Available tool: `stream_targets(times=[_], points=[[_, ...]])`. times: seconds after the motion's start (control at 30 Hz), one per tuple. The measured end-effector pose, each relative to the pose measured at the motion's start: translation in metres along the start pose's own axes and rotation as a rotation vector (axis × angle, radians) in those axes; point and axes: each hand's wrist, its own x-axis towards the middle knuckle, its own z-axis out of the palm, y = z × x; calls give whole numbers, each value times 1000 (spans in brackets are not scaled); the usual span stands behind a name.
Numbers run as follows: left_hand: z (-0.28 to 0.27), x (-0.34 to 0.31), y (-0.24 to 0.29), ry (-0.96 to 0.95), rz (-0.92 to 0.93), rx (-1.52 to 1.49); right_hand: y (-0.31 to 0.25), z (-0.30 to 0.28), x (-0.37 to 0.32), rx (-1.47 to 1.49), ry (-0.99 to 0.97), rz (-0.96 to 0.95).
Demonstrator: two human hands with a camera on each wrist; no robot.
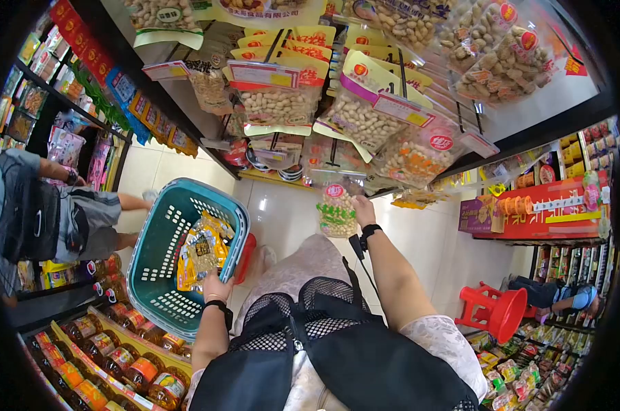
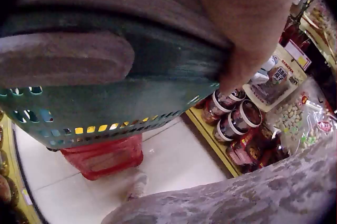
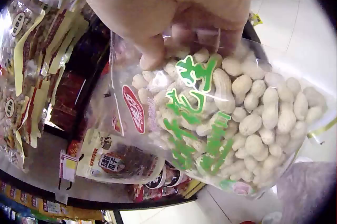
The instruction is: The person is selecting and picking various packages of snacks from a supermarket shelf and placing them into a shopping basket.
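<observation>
A clear bag of peanuts (image 3: pixel 247 124) with green lettering is pinched along its edge by my right hand (image 3: pixel 174 13). In the head view that bag (image 1: pixel 337 212) hangs in front of my body, just below the rack, with the right hand (image 1: pixel 364 211) at its side. My left hand (image 1: pixel 216 288) grips the near rim of a green shopping basket (image 1: pixel 145 274). Inside the basket lie yellow snack packets (image 1: pixel 204 250). From the left wrist, the hand (image 2: pixel 253 29) is seen over the basket's rim, its fingertips mostly hidden.
Hanging peanut bags (image 1: pixel 282 103) fill the rack ahead, with price tags (image 1: pixel 262 74) sticking out. Oil bottles (image 1: pixel 142 370) line the lower left. A red stool (image 1: pixel 491 312) stands at right. Another person (image 1: pixel 63 212) is at left, and a red basket (image 2: pixel 105 155) sits on the floor.
</observation>
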Motion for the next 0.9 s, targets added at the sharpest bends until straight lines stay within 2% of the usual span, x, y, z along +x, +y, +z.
stream_targets(times=[0.03, 0.3, 0.37, 0.5, 0.57, 0.73, 0.9], points=[[1, 2, 2, -6, -6, 6, -1, 5, 5, 46, -17, -79], [11, 16, -2, -19, 15, 28, -24, 15, 25, 354, -79, 54], [14, 17, -4, 23, 39, 80, -21, 17, 34, 299, -105, 66], [18, 24, -6, -6, 41, 73, -11, 26, 48, 396, -94, 69], [18, 24, -3, 40, 55, 106, -6, 33, 54, 430, -82, 86], [14, 26, -2, 16, 54, -3, -12, 42, 58, 541, -71, 176], [17, 27, -2, 25, 41, 0, 9, 50, 76, 552, -54, 270]])
